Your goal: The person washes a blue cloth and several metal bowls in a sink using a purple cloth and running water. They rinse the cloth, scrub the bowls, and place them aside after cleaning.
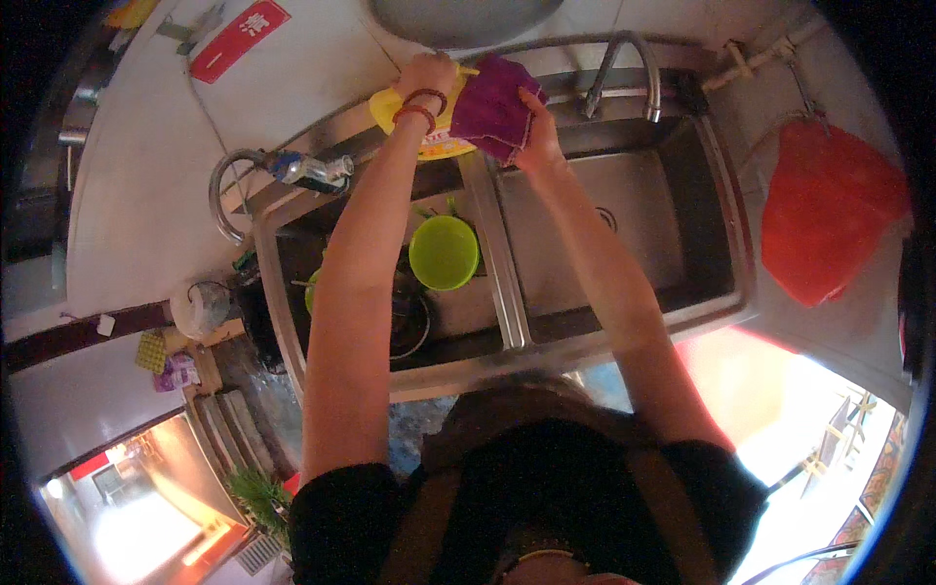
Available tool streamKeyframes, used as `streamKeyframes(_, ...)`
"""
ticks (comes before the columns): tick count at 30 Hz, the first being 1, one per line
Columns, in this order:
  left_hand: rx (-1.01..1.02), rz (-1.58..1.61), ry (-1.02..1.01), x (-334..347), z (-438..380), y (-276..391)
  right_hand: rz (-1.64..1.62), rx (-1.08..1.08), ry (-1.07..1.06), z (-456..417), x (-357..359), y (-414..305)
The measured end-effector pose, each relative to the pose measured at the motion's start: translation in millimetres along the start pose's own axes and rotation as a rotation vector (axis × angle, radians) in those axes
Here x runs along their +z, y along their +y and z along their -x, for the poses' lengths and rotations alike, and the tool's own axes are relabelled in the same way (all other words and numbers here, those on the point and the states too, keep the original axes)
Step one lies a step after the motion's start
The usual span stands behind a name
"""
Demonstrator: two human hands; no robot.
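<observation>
Beyond the divider of a double stainless-steel sink point(512, 307), my right hand point(542, 135) grips a purple cloth point(491, 110). My left hand point(428, 77) is at a yellow printed item point(387, 110) that lies partly behind the cloth; whether its fingers hold it is hard to tell. Two reddish bracelets circle the left wrist. Below my hands, a lime-green bowl point(444, 252) sits in the left basin, near a dark round pan point(411, 322). Part of another green item shows beside my left forearm. The drain shows in the right basin point(585, 219).
A curved faucet point(647, 69) rises behind the right basin and another tap point(227, 190) stands at the left rim. A red cloth point(826, 212) hangs on the right wall. A white container point(201, 311) and an egg tray point(151, 352) are at the left.
</observation>
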State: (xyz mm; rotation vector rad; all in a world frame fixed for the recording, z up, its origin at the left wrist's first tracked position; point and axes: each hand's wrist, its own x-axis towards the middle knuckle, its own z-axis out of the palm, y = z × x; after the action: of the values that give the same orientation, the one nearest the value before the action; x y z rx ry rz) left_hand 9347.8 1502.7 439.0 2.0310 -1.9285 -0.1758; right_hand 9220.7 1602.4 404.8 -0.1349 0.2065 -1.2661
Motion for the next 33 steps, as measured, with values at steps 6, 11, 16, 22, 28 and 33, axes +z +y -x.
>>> streamKeyframes(6,0.273,-0.283,0.151,50,-43,-31,0.015,-0.005,0.072,-31,-14,-2)
streamKeyframes(11,0.225,-0.318,0.099,38,-18,-2,0.103,-0.039,0.188,-39,-32,-11)
streamKeyframes(16,0.242,-0.251,-0.031,52,-24,-19,0.008,-0.111,0.063,-40,-56,-6)
streamKeyframes(22,0.245,-0.315,0.002,96,-52,-34,0.004,-0.145,-0.031,-29,-17,0)
streamKeyframes(28,0.356,-0.276,-0.199,61,-54,-23,-0.008,-0.116,0.076,-30,-17,1)
streamKeyframes(33,0.267,-0.258,0.002,44,-28,9,0.069,-0.196,0.052,-32,-8,-12)
